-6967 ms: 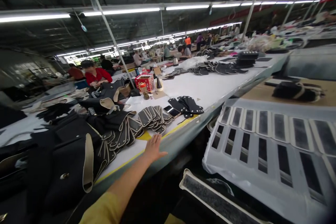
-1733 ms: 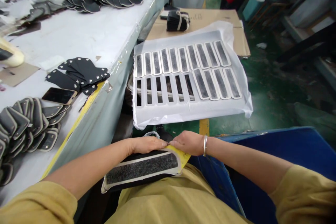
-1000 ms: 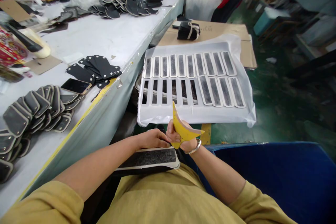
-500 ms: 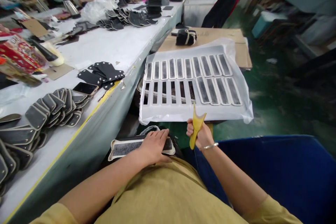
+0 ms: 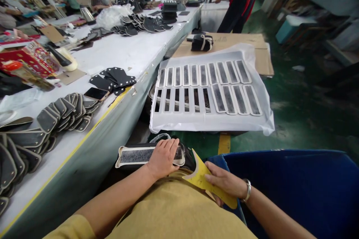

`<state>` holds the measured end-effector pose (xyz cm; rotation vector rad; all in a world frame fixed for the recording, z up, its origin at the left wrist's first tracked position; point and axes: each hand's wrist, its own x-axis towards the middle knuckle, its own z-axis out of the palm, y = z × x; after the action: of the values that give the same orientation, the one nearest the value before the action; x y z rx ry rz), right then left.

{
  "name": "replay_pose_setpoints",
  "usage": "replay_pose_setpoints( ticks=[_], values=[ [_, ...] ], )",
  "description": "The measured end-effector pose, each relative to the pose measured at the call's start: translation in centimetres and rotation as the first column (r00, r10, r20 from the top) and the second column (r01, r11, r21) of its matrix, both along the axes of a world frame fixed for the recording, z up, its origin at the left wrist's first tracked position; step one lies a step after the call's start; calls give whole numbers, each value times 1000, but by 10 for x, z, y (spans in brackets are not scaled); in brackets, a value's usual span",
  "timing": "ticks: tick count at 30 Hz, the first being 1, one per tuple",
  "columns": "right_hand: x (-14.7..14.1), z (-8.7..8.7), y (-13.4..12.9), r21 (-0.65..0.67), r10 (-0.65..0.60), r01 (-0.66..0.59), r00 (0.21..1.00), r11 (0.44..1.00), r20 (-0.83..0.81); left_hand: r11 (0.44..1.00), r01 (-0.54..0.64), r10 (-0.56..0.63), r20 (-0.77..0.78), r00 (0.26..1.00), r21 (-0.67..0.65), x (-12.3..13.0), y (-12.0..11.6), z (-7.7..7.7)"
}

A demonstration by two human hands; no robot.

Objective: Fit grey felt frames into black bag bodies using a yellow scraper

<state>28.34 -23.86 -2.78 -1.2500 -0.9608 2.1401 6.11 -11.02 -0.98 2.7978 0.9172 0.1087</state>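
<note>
My left hand [image 5: 164, 157] lies across a long grey strip with a pale border [image 5: 134, 157], its fingers over the far edge and its thumb on the near side. The strip rests on a dark object close to my body. In my right hand [image 5: 226, 181] is a flat yellow piece [image 5: 200, 173] with a curved notch between two points at its end. The notched end points toward the strip, beside my left hand, apart from it. Ahead, a white sheet-covered board [image 5: 182, 121] carries similar strips in two rows, with dark slots at its front left.
A long worktable [image 5: 146, 50] on the left holds stacked grey panels [image 5: 56, 115], black cut pieces [image 5: 117, 78] and a phone [image 5: 97, 94]. A blue bin [image 5: 294, 186] stands at my right. Cardboard [image 5: 238, 41] lies behind the board. Other people work farther back.
My right hand has come down and closer to my body, turning the yellow piece so its notched end faces left. My left hand stays on the strip.
</note>
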Motion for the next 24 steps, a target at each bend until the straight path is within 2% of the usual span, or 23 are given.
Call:
replay_pose_setpoints(
  ticks=[2, 4, 6, 8, 12, 19, 24],
  values=[
    [8, 18, 20, 101, 157, -182, 964, 978, 216, 1000, 5, -5, 19, 1000, -5, 0, 0, 0],
    [10, 32, 41, 181, 254, -347, 881, 920, 399, 1000, 9, -8, 40, 999, -13, 0, 1, 0],
    [7, 40, 60, 207, 325, -477, 801, 854, 503, 1000, 13, -11, 63, 998, -23, -1, 1, 1],
    [3, 41, 73, 198, 370, -555, 740, 808, 562, 1000, 14, -12, 82, 997, -27, -1, 2, 1],
    [-2, 40, 86, 152, 451, -623, 692, 767, 563, 999, 18, -15, 97, 995, -30, -1, 4, -1],
    [-2, 52, 98, 30, 537, -641, 666, 767, 518, 999, 36, -32, 78, 996, -39, 0, 7, 0],
    [-2, 52, 105, 0, 570, -660, 649, 752, 504, 999, 36, -34, 66, 997, -23, 0, 6, -2]
  ],
)
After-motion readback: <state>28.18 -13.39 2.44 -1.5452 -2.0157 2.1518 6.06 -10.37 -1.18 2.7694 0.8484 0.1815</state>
